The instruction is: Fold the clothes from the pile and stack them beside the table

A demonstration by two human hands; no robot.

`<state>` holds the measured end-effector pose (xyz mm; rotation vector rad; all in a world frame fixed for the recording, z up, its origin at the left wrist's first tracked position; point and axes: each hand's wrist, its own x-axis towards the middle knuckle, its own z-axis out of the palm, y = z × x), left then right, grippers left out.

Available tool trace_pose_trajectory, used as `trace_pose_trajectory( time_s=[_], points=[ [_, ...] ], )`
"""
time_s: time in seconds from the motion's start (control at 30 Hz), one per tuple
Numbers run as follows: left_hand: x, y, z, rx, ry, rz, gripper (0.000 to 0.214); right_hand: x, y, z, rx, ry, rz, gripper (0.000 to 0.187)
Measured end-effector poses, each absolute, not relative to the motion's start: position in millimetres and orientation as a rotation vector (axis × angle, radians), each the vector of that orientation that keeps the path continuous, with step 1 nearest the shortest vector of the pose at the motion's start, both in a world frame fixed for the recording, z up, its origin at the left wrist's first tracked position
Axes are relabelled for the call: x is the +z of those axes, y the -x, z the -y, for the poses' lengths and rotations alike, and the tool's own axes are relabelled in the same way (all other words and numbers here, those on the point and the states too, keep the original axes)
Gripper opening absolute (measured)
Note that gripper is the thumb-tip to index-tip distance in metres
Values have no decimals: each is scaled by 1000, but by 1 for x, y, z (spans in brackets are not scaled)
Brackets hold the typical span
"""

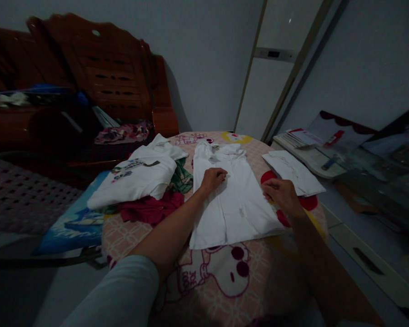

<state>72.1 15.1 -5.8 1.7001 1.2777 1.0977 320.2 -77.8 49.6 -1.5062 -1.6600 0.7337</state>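
Observation:
A white shirt (235,204) lies flat, collar away from me, on a round table covered by a pink cartoon-print cloth (211,277). My left hand (212,178) rests on the shirt's upper middle with its fingers curled and pinched on the fabric. My right hand (282,194) sits at the shirt's right edge, fingers closed on the cloth there. A folded white garment (292,171) lies to the right of the shirt.
A heap of clothes sits on the table's left: a white printed shirt (136,179), a dark red garment (148,210) and a green one (181,179). A wooden bench (116,77) stands behind. Papers and boxes (313,145) fill a low shelf on the right.

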Motion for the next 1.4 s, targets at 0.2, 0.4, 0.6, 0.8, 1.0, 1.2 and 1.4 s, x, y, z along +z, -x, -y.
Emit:
trace_pose_trajectory(
  time_s=[0.2, 0.4, 0.6, 0.8, 1.0, 1.2, 1.4],
  points=[
    [-1, -69, -15, 1246, -1228, -1195, 11, 20, -296, 144, 347, 1511, 2310, 18],
    [15, -42, -20, 1367, -970, -1133, 9, 0, -286, 155, -60, 1449, 2464, 12],
    [22, -14, -33, 1598, -798, -1218, 9, -7, -286, 150, 59, 1479, 2389, 11],
    [19, -8, -38, 1624, -770, -1217, 8, 8, -283, 149, 296, 1545, 2282, 9],
    [16, -11, -36, 1597, -818, -1226, 6, 11, -286, 144, 509, 1522, 2356, 8],
    [8, -15, -38, 1487, -988, -1282, 12, 25, -275, 134, 402, 1562, 2458, 18],
    [-6, -12, -45, 1261, -1449, -1418, 25, 35, -247, 134, 629, 1235, 2668, 39]
  ],
)
